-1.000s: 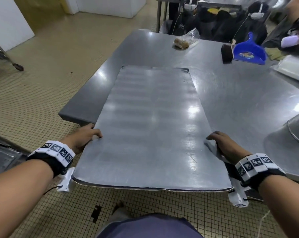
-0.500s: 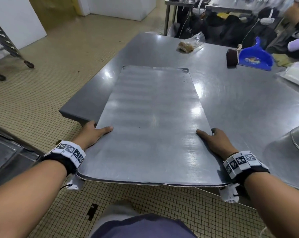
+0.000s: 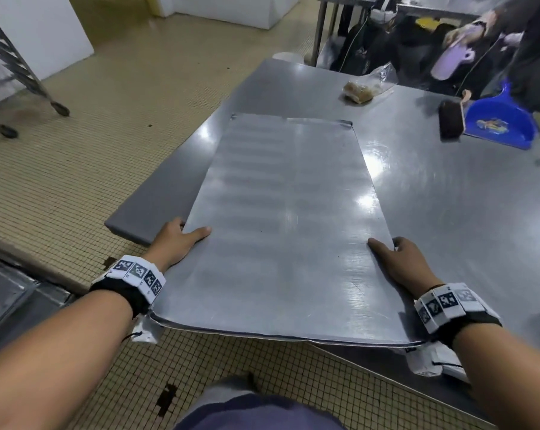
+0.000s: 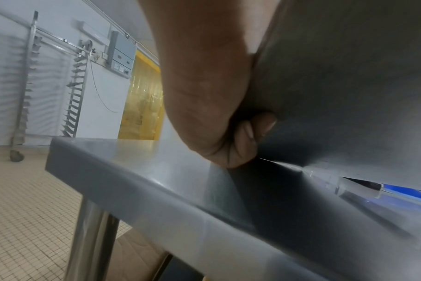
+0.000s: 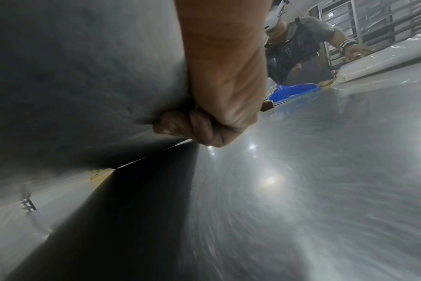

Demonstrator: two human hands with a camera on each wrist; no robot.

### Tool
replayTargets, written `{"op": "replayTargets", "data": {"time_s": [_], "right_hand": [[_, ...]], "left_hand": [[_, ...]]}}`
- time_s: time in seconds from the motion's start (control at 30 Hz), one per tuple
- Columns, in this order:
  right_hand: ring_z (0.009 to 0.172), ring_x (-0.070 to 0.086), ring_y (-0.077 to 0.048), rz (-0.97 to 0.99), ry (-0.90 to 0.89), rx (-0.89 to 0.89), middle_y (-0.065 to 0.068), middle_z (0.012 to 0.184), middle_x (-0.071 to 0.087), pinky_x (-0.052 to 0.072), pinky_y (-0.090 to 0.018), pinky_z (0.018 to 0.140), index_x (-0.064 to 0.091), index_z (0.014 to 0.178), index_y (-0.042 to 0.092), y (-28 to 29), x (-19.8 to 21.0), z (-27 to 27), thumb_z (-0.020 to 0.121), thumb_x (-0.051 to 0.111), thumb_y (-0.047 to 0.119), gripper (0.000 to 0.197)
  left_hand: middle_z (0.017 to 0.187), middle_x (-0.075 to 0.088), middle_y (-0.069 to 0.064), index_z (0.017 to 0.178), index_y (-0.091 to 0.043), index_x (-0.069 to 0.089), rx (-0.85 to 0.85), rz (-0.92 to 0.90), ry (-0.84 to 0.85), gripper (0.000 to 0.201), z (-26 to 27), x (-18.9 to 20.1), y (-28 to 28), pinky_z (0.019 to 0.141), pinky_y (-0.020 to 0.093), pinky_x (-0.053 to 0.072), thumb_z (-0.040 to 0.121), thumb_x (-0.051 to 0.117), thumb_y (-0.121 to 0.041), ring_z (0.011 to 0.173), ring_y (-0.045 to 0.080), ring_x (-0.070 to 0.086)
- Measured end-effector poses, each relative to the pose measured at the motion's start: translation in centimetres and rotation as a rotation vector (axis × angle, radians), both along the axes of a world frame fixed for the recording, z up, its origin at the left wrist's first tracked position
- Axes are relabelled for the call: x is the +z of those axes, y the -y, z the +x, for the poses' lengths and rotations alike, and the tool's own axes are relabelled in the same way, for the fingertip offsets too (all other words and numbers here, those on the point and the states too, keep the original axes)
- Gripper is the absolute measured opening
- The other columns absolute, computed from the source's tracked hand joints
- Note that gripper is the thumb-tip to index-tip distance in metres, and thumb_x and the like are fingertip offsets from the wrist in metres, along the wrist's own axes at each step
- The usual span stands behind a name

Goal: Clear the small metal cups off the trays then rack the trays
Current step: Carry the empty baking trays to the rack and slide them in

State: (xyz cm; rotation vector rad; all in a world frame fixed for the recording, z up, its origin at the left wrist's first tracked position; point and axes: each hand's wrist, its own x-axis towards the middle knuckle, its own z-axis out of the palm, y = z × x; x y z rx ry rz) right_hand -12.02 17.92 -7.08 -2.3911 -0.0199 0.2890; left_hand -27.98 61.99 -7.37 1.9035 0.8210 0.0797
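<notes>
Cups: none on the tray (image 3: pixel 287 231) | tray: middle of frame, near end tipped up off the desk (image 3: pixel 448 197) | left hand (image 3: pixel 177 240), right hand (image 3: pixel 402 262): each grips a side edge | left: racking, rack (image 3: pixel 11 57) upper left

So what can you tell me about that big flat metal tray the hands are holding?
The tray is a large, flat rectangle of dull grey metal with a thin rim, bare on top with no cups. Its near end sticks out past the table edge and is tilted up; the far end rests on the tabletop. The left hand and right hand grip its long sides, thumbs on top, fingers curled underneath.
</notes>
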Motion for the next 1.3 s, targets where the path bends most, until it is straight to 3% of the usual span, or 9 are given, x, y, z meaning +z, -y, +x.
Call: {"op": "replayTargets", "data": {"time_s": [0.27, 0.5, 0.67, 0.77, 0.87, 0.97, 1.03, 1.17, 1.3], "right_hand": [[0.075, 0.062, -0.021, 0.009, 0.023, 0.020, -0.003, 0.080, 0.065, 0.040, -0.032, 0.062, 0.062, 0.087, 0.010, -2.7, 0.8, 4.1, 0.088, 0.064, 0.055, 0.045], [0.070, 0.068, -0.023, 0.123, 0.031, 0.111, -0.006, 0.073, 0.072, 0.049, -0.032, 0.063, 0.069, 0.081, 0.011, -1.8, 1.2, 7.2, 0.084, 0.073, 0.048, 0.037], [0.066, 0.067, -0.023, 0.155, 0.012, 0.251, -0.005, 0.069, 0.070, 0.052, -0.036, 0.062, 0.067, 0.077, 0.010, -0.5, 2.6, 9.3, 0.083, 0.074, 0.049, 0.040], [0.058, 0.054, -0.013, 0.180, 0.020, 0.355, 0.001, 0.062, 0.056, 0.041, -0.032, 0.056, 0.054, 0.072, 0.009, -0.5, 4.7, 9.9, 0.087, 0.072, 0.042, 0.041], [0.058, 0.053, -0.022, 0.211, 0.023, 0.469, -0.005, 0.063, 0.058, 0.043, -0.032, 0.061, 0.054, 0.077, 0.008, -1.2, 5.3, 10.9, 0.083, 0.072, 0.054, 0.050], [0.056, 0.056, -0.026, 0.213, 0.045, 0.563, -0.006, 0.062, 0.065, 0.046, -0.035, 0.060, 0.061, 0.074, 0.008, -2.8, 5.4, 11.4, 0.076, 0.070, 0.066, 0.059], [0.055, 0.057, -0.025, 0.211, 0.066, 0.636, -0.005, 0.060, 0.065, 0.048, -0.037, 0.061, 0.060, 0.073, 0.009, -4.4, 6.1, 10.7, 0.074, 0.068, 0.071, 0.062], [0.065, 0.064, -0.028, 0.197, 0.119, 0.822, -0.011, 0.068, 0.069, 0.050, -0.039, 0.066, 0.065, 0.079, 0.005, -7.7, 8.2, 7.9, 0.084, 0.068, 0.058, 0.053], [0.086, 0.065, -0.032, 0.204, 0.107, 0.967, -0.017, 0.098, 0.071, 0.043, -0.033, 0.073, 0.065, 0.111, -0.002, -11.3, 8.6, 5.4, 0.086, 0.067, 0.057, 0.065]], "left_hand": [[0.101, 0.074, -0.002, 0.108, -0.016, 0.065, -0.012, 0.001, 0.003, 0.043, 3.8, 0.9, -2.1, 0.080, 0.037, 0.058, 0.081, 0.081, -0.045, 0.091, 0.018, 0.071], [0.103, 0.074, 0.000, 0.109, -0.015, 0.065, 0.095, 0.026, 0.009, 0.060, 2.4, 1.5, 0.4, 0.086, 0.044, 0.059, 0.072, 0.083, -0.059, 0.092, 0.021, 0.072], [0.097, 0.075, 0.003, 0.104, -0.008, 0.066, 0.265, 0.017, 0.082, 0.041, -1.1, 2.5, 5.8, 0.078, 0.040, 0.060, 0.080, 0.084, -0.036, 0.087, 0.023, 0.073], [0.095, 0.078, 0.006, 0.103, -0.008, 0.069, 0.386, -0.012, 0.150, 0.035, -4.2, 3.2, 8.7, 0.081, 0.046, 0.061, 0.080, 0.085, -0.029, 0.088, 0.027, 0.075], [0.100, 0.078, 0.006, 0.105, -0.013, 0.070, 0.483, -0.062, 0.217, 0.031, -7.5, 4.3, 11.7, 0.086, 0.051, 0.060, 0.080, 0.084, -0.026, 0.091, 0.027, 0.075], [0.090, 0.077, 0.000, 0.097, -0.016, 0.067, 0.590, -0.014, 0.241, 0.019, -10.6, 5.7, 14.2, 0.073, 0.037, 0.062, 0.084, 0.081, -0.022, 0.082, 0.019, 0.074], [0.089, 0.075, 0.001, 0.098, -0.013, 0.065, 0.664, 0.049, 0.236, 0.024, -13.1, 6.7, 15.4, 0.063, 0.030, 0.058, 0.085, 0.081, -0.026, 0.080, 0.019, 0.074], [0.092, 0.076, 0.005, 0.100, -0.009, 0.064, 0.794, 0.152, 0.187, 0.042, -18.6, 8.1, 16.8, 0.074, 0.038, 0.060, 0.078, 0.085, -0.037, 0.082, 0.023, 0.074], [0.092, 0.078, 0.002, 0.099, -0.013, 0.068, 0.914, 0.187, 0.200, 0.073, -24.4, 9.1, 18.8, 0.078, 0.044, 0.061, 0.054, 0.086, -0.068, 0.081, 0.022, 0.076]]}}
